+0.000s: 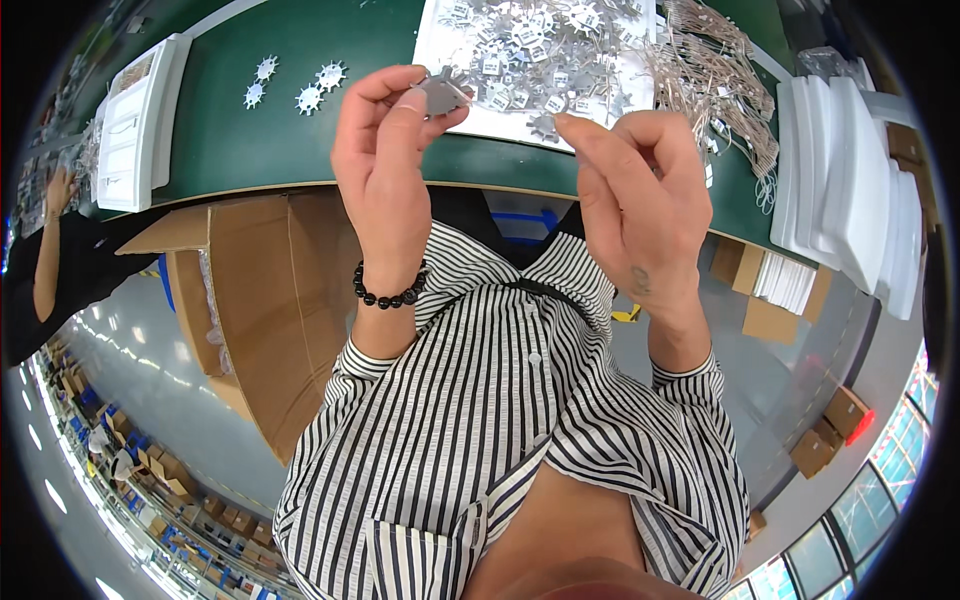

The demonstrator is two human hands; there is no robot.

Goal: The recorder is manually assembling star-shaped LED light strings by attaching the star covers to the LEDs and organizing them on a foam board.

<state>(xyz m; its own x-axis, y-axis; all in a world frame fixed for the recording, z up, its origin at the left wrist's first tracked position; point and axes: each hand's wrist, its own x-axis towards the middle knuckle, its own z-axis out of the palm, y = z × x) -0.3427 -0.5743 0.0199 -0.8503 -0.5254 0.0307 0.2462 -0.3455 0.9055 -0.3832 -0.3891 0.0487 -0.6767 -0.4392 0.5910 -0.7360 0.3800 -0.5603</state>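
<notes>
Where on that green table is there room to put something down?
The green tabletop is bare between the white tray and the four loose star-shaped pieces, and from those pieces to the near edge. It's crowded farther right: heaped metal pieces, then bundled wires.

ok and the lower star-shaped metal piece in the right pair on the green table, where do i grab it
Probably pinch the star-shaped piece by opposite edges, from above its near left: it lies flat on the green table, short prongs all around, and the neighbouring piece sits close at its far right, crowding that side.
</notes>
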